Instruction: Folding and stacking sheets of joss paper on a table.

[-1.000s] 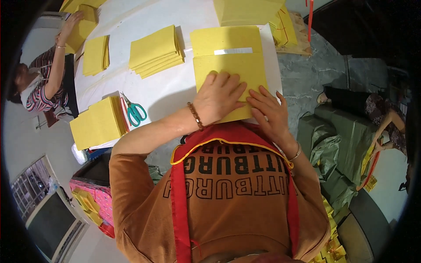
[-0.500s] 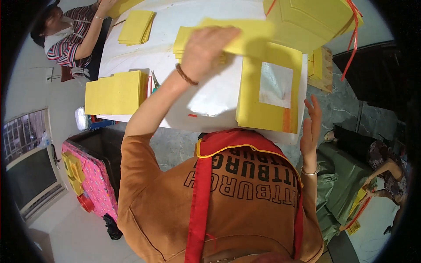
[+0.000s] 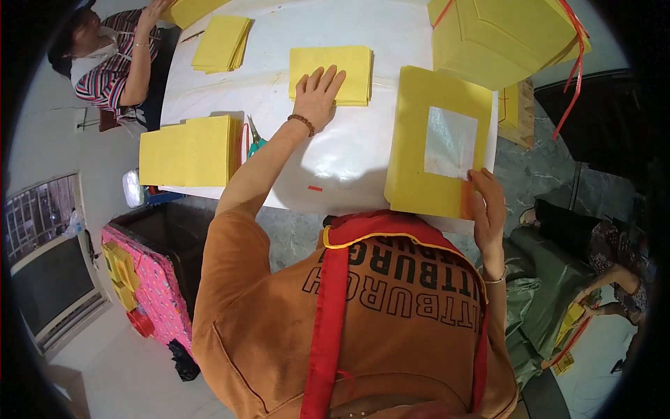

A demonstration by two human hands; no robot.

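My left hand lies flat with fingers spread on a small stack of folded yellow paper in the middle of the table. To the right is a taller stack of large yellow paper sheets. Its top sheet carries a silver rectangle and an orange strip along the lower right corner. There my right hand has its fingers bent around the corner, on the top sheet's edge. How many sheets lie between its fingers is hidden.
Scissors with teal handles lie by a yellow stack on the left of the white table. Another yellow stack lies far left, near a seated person. A big bundle with red ties stands far right. Another person works lower right.
My left hand has put the folded yellow paper down on the middle stack and now rests on it. My right hand has moved from beside the table to the large sheets' corner.
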